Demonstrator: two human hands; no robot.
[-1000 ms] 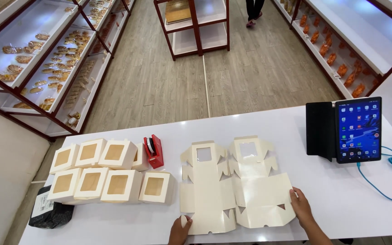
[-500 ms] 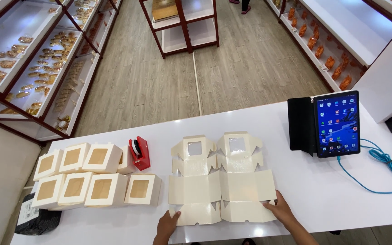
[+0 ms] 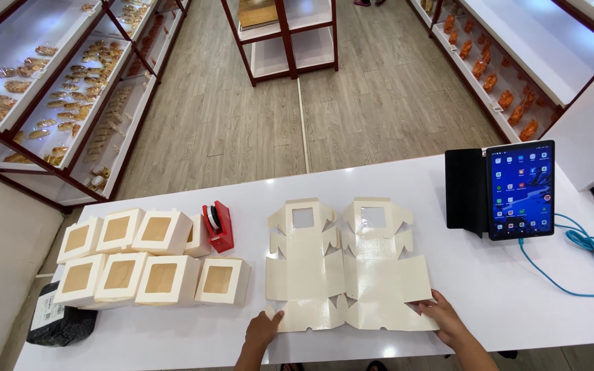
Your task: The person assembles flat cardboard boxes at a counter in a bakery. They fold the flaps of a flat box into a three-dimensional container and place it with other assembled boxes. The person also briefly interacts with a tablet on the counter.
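1. While both hands rest at the near table [image 3: 517, 288] edge, two flat box blanks [image 3: 348, 268] lie side by side just ahead of them
2. Left hand [image 3: 262, 330]: fingers together, pressing left blank's near corner
3. Right hand [image 3: 441, 316]: fingers spread flat on right blank's near right corner
4. Blanks' long axis runs away from the person, window cutouts at far end; both hands equally near

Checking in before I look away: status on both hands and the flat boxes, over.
Left hand flat on left box blank. Right hand on right box blank. Both blanks unfolded on white counter. Folded boxes, tape dispenser off left, clear.
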